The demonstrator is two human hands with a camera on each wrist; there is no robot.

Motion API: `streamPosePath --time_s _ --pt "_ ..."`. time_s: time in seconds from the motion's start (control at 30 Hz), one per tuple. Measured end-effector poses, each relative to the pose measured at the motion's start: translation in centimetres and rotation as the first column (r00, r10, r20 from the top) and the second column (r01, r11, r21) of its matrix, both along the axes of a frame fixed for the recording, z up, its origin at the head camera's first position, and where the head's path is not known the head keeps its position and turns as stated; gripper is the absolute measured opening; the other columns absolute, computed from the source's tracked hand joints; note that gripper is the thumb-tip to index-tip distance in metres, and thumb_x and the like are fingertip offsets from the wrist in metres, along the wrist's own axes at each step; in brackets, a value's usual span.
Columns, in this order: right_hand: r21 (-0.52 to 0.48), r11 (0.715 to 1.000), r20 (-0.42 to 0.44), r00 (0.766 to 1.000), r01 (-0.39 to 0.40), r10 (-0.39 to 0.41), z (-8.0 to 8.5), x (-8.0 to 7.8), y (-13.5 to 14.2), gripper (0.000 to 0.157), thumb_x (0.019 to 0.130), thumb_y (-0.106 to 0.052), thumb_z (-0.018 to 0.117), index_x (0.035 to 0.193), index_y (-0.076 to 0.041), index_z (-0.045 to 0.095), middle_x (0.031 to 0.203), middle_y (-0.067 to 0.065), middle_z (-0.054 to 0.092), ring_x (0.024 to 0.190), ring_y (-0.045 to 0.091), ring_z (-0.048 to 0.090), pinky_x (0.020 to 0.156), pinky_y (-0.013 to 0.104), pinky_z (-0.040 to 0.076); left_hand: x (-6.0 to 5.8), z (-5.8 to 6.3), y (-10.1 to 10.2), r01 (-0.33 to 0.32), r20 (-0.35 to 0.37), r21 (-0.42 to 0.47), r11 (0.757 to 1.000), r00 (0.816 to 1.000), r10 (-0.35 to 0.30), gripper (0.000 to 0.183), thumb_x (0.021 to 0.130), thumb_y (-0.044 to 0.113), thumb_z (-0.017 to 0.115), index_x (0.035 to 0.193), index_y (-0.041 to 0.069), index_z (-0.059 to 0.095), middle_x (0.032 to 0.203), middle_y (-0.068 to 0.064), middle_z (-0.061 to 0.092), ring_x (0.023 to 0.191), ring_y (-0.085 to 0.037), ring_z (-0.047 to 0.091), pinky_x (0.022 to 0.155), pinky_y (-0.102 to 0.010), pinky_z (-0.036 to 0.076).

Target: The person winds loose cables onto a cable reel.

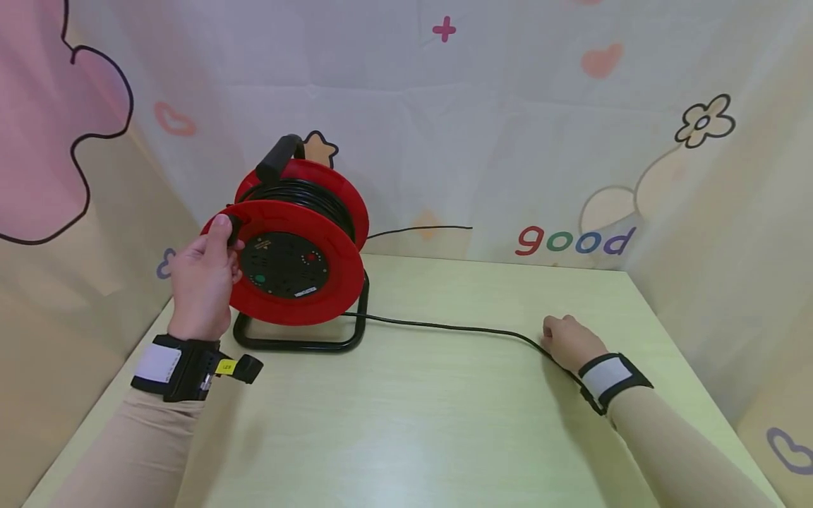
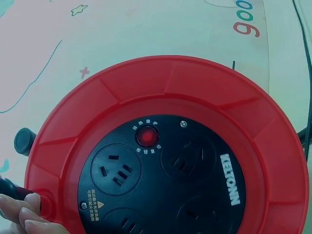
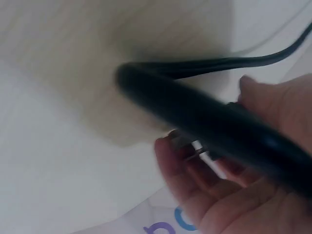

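Observation:
A red cable reel [image 1: 348, 276] with black cord wound on it stands at the left of the table on a black tube frame. My left hand [image 1: 202, 286] grips the black crank knob [image 1: 235, 228] at the left edge of its front disc. Black cable [image 1: 438, 325] runs from the reel across to my right hand [image 1: 574, 343], whose fingers are curled. In the right wrist view those fingers hold what looks like a plug [image 3: 183, 141] with metal prongs, partly hidden by a blurred loop of cable [image 3: 195, 109].
The reel's face carries a black socket panel [image 2: 165, 161] with a red button [image 2: 147, 136]. Its black carrying handle [image 1: 276, 161] rises at the top. A printed curtain [image 1: 413, 141] hangs behind and beside the pale table [image 1: 406, 409].

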State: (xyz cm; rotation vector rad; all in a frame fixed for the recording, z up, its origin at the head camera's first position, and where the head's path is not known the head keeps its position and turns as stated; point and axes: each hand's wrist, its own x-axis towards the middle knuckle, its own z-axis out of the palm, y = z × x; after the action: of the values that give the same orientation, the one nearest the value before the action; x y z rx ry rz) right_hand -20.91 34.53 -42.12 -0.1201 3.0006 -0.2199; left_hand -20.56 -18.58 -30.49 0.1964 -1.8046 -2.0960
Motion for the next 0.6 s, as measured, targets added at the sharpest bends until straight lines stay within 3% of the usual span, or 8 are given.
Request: streamPosePath --time_s 0.1,0.2,0.27,0.33,0.43,0.5,0.53,0.6 --pt "0.0 1.0 -0.019 0.999 -0.028 0.028 -0.5 0.2 1.3 0.01 0.094 -0.014 0.062 0.089 -0.007 0.057 0.08 0.008 0.049 0.071 0.023 0.049 0.061 0.037 0.041 -0.2 0.1 0.4 0.006 -0.004 -0.007 1.0 1.0 -0.006 0.056 0.087 0.052 0.063 0.099 -0.002 0.062 0.08 -0.007 0.056 0.066 -0.016 0.045 0.063 -0.024 0.042" --pt "0.057 0.995 -0.146 0.985 -0.081 0.088 -0.9 0.5 1.9 0.011 0.091 -0.019 0.066 0.091 -0.008 0.063 0.086 0.011 0.054 0.079 0.029 0.053 0.07 0.045 0.045 -0.1 0.2 0.7 0.004 -0.012 -0.019 1.0 1.0 -0.004 0.053 0.087 0.052 0.063 0.095 0.0 0.063 0.081 -0.008 0.056 0.065 -0.016 0.046 0.063 -0.025 0.043" --pt "0.129 0.982 -0.296 0.94 -0.135 0.168 -1.2 0.6 2.3 0.012 0.089 -0.02 0.07 0.092 -0.008 0.066 0.092 0.014 0.057 0.086 0.034 0.054 0.08 0.052 0.043 -0.1 0.2 0.8 0.006 -0.023 -0.022 1.0 1.0 -0.006 0.051 0.087 0.052 0.063 0.093 0.001 0.063 0.081 -0.008 0.057 0.064 -0.016 0.046 0.063 -0.025 0.043" --pt "0.239 0.955 -0.421 0.867 -0.176 0.266 -1.3 0.7 2.5 0.011 0.085 -0.013 0.074 0.094 -0.008 0.068 0.097 0.014 0.057 0.095 0.037 0.051 0.088 0.056 0.038 -0.1 0.3 1.0 0.008 -0.033 -0.021 1.0 0.999 -0.008 0.05 0.088 0.051 0.063 0.092 0.001 0.063 0.082 -0.009 0.057 0.064 -0.016 0.046 0.062 -0.025 0.043" --pt "0.357 0.903 -0.494 0.771 -0.241 0.401 -1.6 1.0 2.5 0.02 0.078 0.0 0.077 0.095 -0.007 0.068 0.096 0.012 0.057 0.094 0.035 0.05 0.086 0.052 0.038 -0.1 0.3 1.3 0.015 -0.039 -0.019 1.0 0.999 -0.016 0.05 0.088 0.05 0.064 0.09 0.0 0.062 0.085 -0.01 0.058 0.063 -0.016 0.046 0.061 -0.025 0.043" --pt "0.377 0.884 -0.447 0.781 -0.277 0.436 -1.9 1.2 2.2 0.022 0.077 0.003 0.076 0.095 -0.007 0.067 0.091 0.008 0.059 0.087 0.03 0.052 0.08 0.047 0.04 -0.1 0.3 1.4 0.017 -0.035 -0.025 1.0 0.999 -0.018 0.051 0.088 0.05 0.064 0.09 -0.001 0.061 0.085 -0.01 0.059 0.064 -0.016 0.046 0.061 -0.025 0.043" --pt "0.336 0.893 -0.413 0.805 -0.3 0.426 -2.1 1.4 2.0 0.018 0.08 0.0 0.075 0.094 -0.007 0.067 0.087 0.006 0.06 0.082 0.027 0.053 0.076 0.044 0.041 -0.1 0.3 1.4 0.018 -0.033 -0.028 0.999 0.999 -0.018 0.051 0.088 0.05 0.064 0.09 -0.001 0.061 0.086 -0.01 0.059 0.064 -0.016 0.047 0.062 -0.025 0.043" --pt "0.163 0.938 -0.304 0.889 -0.306 0.343 -2.4 1.5 1.6 0.007 0.087 -0.01 0.071 0.093 -0.009 0.066 0.083 0.002 0.061 0.075 0.021 0.055 0.071 0.039 0.043 -0.1 0.3 1.5 0.017 -0.03 -0.035 0.999 0.999 -0.018 0.052 0.088 0.05 0.064 0.09 -0.002 0.06 0.086 -0.01 0.059 0.064 -0.017 0.047 0.062 -0.026 0.043"
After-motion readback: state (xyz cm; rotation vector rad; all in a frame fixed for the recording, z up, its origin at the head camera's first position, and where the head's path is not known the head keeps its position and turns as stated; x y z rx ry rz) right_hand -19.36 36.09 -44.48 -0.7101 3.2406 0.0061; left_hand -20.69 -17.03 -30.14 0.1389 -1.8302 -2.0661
